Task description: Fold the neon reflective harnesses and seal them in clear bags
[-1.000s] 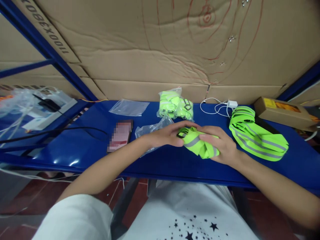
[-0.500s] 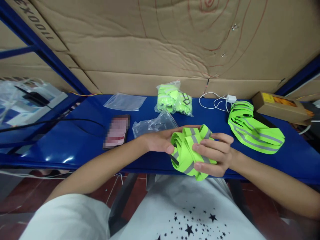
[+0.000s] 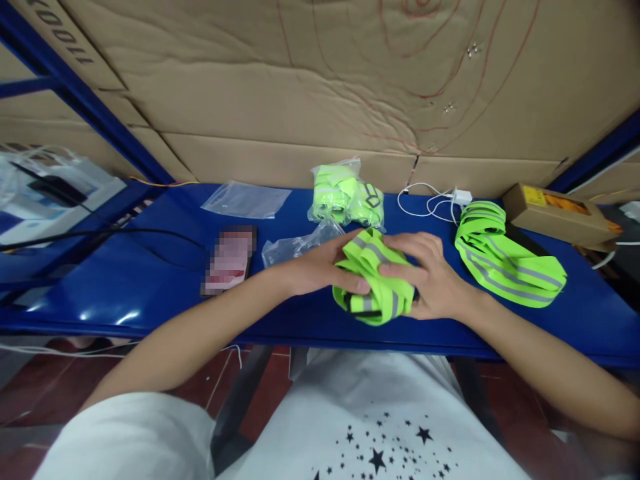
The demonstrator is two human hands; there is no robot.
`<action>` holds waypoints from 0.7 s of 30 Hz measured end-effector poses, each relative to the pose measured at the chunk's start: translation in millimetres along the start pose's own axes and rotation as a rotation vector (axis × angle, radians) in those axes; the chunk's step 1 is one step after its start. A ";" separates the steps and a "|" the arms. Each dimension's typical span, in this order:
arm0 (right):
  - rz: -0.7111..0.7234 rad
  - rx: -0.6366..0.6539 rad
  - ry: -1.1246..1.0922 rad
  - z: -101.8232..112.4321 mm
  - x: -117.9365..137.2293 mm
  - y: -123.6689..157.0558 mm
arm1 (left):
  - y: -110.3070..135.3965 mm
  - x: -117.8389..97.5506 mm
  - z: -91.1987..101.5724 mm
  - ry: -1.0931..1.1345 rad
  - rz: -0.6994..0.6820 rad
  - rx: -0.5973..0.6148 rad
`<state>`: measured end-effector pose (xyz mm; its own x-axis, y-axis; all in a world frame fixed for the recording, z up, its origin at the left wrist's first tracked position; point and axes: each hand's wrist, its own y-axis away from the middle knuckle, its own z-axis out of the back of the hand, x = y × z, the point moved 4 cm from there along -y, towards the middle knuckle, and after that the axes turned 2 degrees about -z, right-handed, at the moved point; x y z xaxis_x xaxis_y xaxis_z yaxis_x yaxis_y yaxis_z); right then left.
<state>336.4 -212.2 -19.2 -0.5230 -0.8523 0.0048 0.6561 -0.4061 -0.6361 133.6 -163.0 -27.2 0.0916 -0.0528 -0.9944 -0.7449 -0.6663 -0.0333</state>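
A bundle of neon-yellow reflective strap (image 3: 377, 280) with grey stripes is held between both hands above the front of the blue table. My left hand (image 3: 333, 270) grips its left side, thumb across the front and the other fingers behind, partly hidden. Around the right side curls my right hand (image 3: 433, 277), thumb pressed on the folds and fingers over the top. Just behind my left hand lies an open clear plastic bag (image 3: 300, 247). Two clear bags of packed neon strap (image 3: 335, 190) stand farther back. To the right rests another folded neon reflective strap (image 3: 513, 260).
A phone (image 3: 230, 260) and a flat clear zip bag (image 3: 247, 200) lie on the blue table (image 3: 130, 287) at left. A white charger (image 3: 461, 197) with a cable and a cardboard box (image 3: 555, 217) sit at the back right. Black cables (image 3: 125, 231) cross the left end.
The strap bundle has been turned and raised slightly away from my body. My right hand has shifted from the bundle's front to its right side and top.
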 end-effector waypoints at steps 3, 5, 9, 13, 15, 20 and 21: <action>-0.078 0.103 -0.105 -0.9 -10.7 -8.3 | -7.9 0.0 12.0 -0.370 -0.173 -0.243; -0.117 0.117 -0.146 -5.7 -12.4 -8.9 | -10.2 -1.2 13.8 -0.666 -0.311 -0.339; -0.202 0.154 -0.115 -16.4 -8.4 -7.0 | -8.2 1.9 4.1 -0.942 -0.406 -0.330; -0.233 0.101 -0.082 -12.6 -6.9 -6.8 | -4.3 0.5 -2.7 -0.980 -0.443 -0.325; -0.303 0.009 -0.075 -6.1 -11.6 -6.5 | -3.9 -2.9 -1.5 -0.958 -0.457 -0.351; -0.544 -0.139 -0.053 3.4 -32.8 -1.7 | -3.1 -14.3 7.9 -0.856 -0.447 -0.458; -0.566 -0.096 -0.039 1.6 -37.4 -0.4 | -3.2 -14.8 11.0 -0.790 -0.432 -0.468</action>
<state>356.5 -180.7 -17.9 -0.7568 -0.5228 0.3924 0.2263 -0.7727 -0.5931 127.4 -151.9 -13.4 -0.2980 0.6556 -0.6938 -0.4022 -0.7454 -0.5316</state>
